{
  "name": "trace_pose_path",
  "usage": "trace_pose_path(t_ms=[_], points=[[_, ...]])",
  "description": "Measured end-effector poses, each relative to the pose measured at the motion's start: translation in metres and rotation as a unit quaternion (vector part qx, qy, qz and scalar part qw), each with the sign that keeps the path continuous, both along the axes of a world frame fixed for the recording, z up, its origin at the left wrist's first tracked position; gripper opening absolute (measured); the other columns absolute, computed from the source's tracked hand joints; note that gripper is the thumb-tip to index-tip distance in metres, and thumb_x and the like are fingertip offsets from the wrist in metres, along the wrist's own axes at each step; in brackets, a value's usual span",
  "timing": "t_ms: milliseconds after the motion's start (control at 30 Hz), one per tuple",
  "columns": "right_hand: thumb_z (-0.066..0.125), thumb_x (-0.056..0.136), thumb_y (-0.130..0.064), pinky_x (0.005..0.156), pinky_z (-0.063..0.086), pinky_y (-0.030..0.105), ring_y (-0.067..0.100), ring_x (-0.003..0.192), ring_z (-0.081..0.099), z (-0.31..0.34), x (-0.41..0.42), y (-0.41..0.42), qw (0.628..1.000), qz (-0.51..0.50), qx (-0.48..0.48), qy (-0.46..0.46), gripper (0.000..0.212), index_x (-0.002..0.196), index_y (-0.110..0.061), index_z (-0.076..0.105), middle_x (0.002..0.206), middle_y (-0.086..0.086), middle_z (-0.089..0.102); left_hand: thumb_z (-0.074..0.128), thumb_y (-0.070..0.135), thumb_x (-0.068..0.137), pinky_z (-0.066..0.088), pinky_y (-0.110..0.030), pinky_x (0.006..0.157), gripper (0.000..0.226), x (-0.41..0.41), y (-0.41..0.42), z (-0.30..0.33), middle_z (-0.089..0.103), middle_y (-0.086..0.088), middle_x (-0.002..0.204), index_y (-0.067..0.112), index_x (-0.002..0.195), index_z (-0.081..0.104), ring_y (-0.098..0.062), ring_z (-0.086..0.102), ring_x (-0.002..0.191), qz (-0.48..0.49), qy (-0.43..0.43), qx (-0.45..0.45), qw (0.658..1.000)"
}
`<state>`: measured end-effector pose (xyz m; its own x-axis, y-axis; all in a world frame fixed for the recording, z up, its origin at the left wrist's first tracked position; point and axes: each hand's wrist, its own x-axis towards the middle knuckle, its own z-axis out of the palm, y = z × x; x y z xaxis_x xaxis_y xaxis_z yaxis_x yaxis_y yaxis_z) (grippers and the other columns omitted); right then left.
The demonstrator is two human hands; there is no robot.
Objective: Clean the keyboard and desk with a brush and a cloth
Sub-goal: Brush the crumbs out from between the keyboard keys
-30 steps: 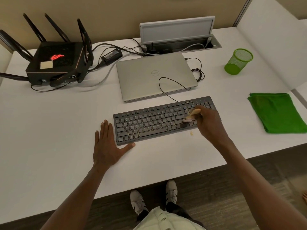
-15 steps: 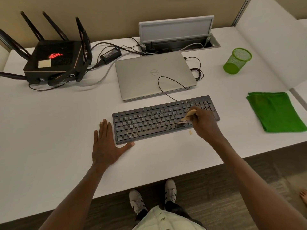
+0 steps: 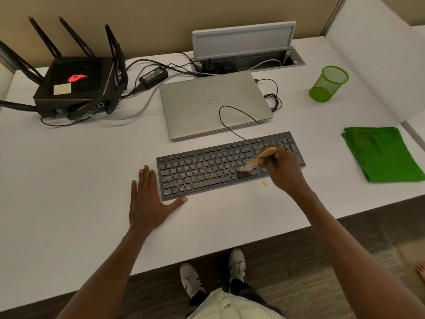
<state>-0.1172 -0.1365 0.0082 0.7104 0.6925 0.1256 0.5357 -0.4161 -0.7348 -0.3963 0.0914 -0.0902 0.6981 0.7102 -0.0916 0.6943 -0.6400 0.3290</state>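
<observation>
Fingers (image 3: 268,161) around brush (image 3: 262,157) on keyboard (image 3: 207,171)

The closed silver laptop (image 3: 213,104), lying beyond the right hand (image 3: 284,173) on the far side of the keyboard (image 3: 207,171), carried a round Dell badge in the middle of its lid, seen upside down from this side. The black router (image 3: 76,88), well off beyond the left hand (image 3: 149,203), showed a glowing red logo on its top, a mark without readable letters. A yellow sticky note (image 3: 62,89) beside that logo looked blank. The keyboard's key legends were too small and blurred to read, as was the label on the black power brick (image 3: 153,77).
</observation>
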Motion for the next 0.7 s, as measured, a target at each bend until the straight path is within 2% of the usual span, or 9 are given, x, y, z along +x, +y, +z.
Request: trace_pose_path(t_ms=[67,133,267,433,567,700], points=[[0.058,0.089,0.004,0.068,0.055,0.027,0.012,0.078,0.067,0.000,0.000,-0.002,0.999,-0.034,0.015,0.005,0.023,0.083,-0.017,0.064,0.081,-0.001,0.070,0.029,0.104,0.066,0.004,-0.046,0.128,0.140,-0.001,0.000,0.000,-0.002,-0.009,0.171,0.005,0.162,0.010,-0.019,-0.006,0.158,0.000,0.000,0.001,1.000],[0.059,0.091,-0.001,0.062,0.054,0.028,0.008,0.071,0.065,-0.002,-0.005,-0.003,0.999,-0.039,0.006,-0.014,0.017,0.083,-0.015,0.062,0.076,-0.003,0.068,0.030,0.104,0.066,0.004,-0.047,0.128,0.140,-0.001,0.000,0.000,-0.001,-0.009,0.171,0.005,0.162,0.010,-0.020,-0.005,0.158,-0.002,-0.002,0.001,1.000],[0.055,0.090,0.002,0.048,0.042,0.022,0.009,0.057,0.057,-0.003,-0.018,-0.004,0.998,-0.019,-0.047,-0.048,0.017,0.085,-0.012,0.062,0.067,-0.001,0.062,0.028,0.105,0.065,0.002,-0.046,0.128,0.141,0.000,0.001,0.000,-0.004,-0.008,0.171,0.005,0.163,0.008,-0.019,-0.008,0.158,-0.002,0.002,-0.004,1.000],[0.055,0.092,0.000,0.051,0.043,0.025,0.011,0.061,0.057,0.007,-0.014,-0.002,0.996,-0.032,-0.022,-0.075,0.015,0.085,-0.012,0.061,0.068,0.001,0.063,0.027,0.105,0.064,0.002,-0.046,0.128,0.141,0.000,0.000,0.001,-0.004,-0.008,0.171,0.005,0.162,0.008,-0.019,-0.007,0.158,-0.001,-0.001,-0.006,1.000],[0.057,0.092,0.002,0.052,0.037,0.010,-0.001,0.064,0.057,0.007,-0.019,0.011,0.997,-0.026,0.000,-0.073,0.013,0.085,-0.009,0.061,0.066,-0.006,0.059,0.028,0.105,0.065,0.002,-0.046,0.128,0.141,0.000,0.001,0.000,-0.004,-0.008,0.171,0.006,0.163,0.008,-0.019,-0.008,0.158,-0.001,-0.002,-0.008,1.000],[0.057,0.093,0.000,0.050,0.033,0.010,-0.003,0.057,0.054,0.004,-0.029,0.012,0.995,0.004,-0.036,-0.089,0.012,0.087,-0.010,0.061,0.069,-0.007,0.061,0.031,0.103,0.066,0.000,-0.044,0.128,0.139,-0.001,0.000,0.000,-0.005,-0.008,0.171,0.005,0.163,0.007,-0.019,-0.009,0.158,-0.001,0.001,-0.004,1.000]])
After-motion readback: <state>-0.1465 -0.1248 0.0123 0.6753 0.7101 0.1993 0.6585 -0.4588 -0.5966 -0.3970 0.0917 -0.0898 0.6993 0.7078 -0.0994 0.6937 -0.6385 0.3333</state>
